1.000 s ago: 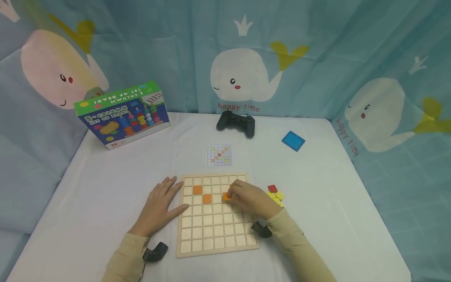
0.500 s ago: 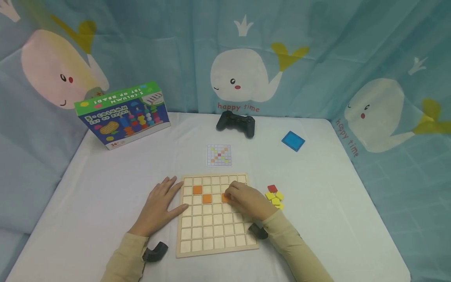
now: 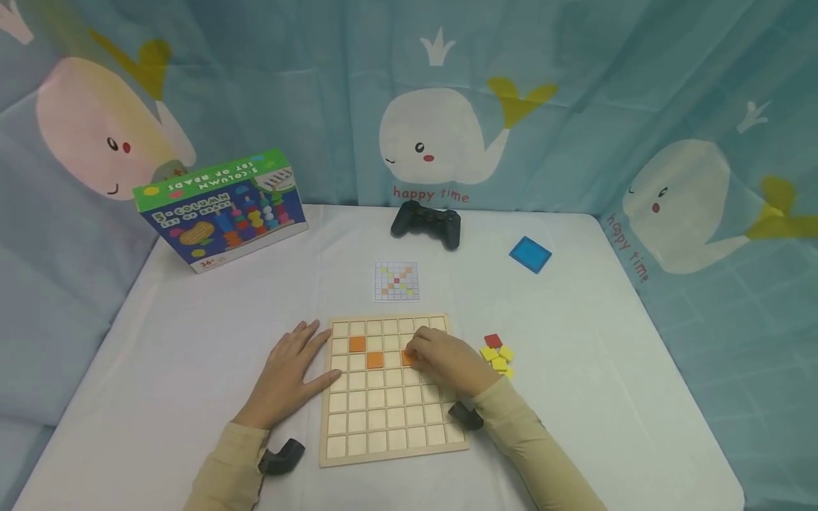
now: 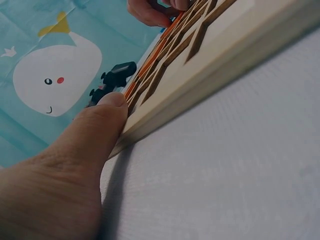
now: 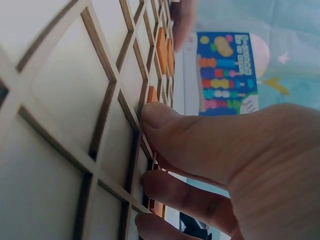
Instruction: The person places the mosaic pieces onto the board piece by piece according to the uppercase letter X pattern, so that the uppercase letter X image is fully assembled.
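Right hand (image 3: 447,360) drawn slightly down and to the left over the pale wooden grid board (image 3: 390,440), wrist pulled closer along the board's right edge. Small square orange tile (image 3: 409,358) under the fingertips lowered from a tilted, lifted pose a second ago to lying flatter in its cell, fingers (image 5: 185,140) pressed down on it.

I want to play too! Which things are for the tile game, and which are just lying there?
For the game: wooden grid board, orange tiles, pattern card, loose yellow and red tiles.

Just lying there: bead toy box, black game controller, blue square.
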A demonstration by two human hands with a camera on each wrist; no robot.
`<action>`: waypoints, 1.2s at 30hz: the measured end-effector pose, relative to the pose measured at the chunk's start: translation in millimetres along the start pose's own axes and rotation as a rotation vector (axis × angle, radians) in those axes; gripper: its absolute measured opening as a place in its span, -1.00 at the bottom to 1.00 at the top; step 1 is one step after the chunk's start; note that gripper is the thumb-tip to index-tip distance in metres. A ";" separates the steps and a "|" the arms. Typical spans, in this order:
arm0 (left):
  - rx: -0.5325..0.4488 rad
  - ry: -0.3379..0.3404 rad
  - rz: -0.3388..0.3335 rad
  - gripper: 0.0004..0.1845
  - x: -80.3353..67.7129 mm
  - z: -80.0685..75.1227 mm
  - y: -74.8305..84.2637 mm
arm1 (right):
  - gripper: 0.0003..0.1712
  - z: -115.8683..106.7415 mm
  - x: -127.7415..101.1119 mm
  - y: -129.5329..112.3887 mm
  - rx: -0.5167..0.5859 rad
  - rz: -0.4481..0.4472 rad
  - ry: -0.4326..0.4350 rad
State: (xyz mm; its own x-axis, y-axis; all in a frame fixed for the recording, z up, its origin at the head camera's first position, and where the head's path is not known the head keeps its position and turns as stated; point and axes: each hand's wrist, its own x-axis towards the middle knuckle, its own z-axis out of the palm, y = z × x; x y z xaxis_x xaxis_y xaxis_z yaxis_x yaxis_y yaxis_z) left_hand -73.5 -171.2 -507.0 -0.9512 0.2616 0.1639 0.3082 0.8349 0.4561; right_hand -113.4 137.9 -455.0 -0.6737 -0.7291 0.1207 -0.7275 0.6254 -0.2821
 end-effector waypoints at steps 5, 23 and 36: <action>-0.001 0.002 -0.002 -0.14 -0.4 0.6 -0.6 | -0.81 -2.1 -1.2 1.7 0.051 0.019 -0.036; 0.018 0.022 0.009 -0.15 0.4 3.8 -4.2 | -0.68 -28.7 -89.1 38.4 0.019 0.467 0.201; 0.003 0.015 0.011 -0.16 -0.9 2.2 -3.3 | -0.65 -32.6 -80.8 58.3 0.077 0.709 0.032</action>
State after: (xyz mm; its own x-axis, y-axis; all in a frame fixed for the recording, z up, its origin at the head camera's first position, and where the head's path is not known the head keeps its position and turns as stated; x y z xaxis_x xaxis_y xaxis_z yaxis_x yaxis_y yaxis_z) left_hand -73.7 -173.1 -510.6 -0.9473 0.2637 0.1817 0.3186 0.8334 0.4515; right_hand -105.6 242.3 -450.1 -0.9854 -0.1447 -0.0895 -0.1021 0.9238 -0.3690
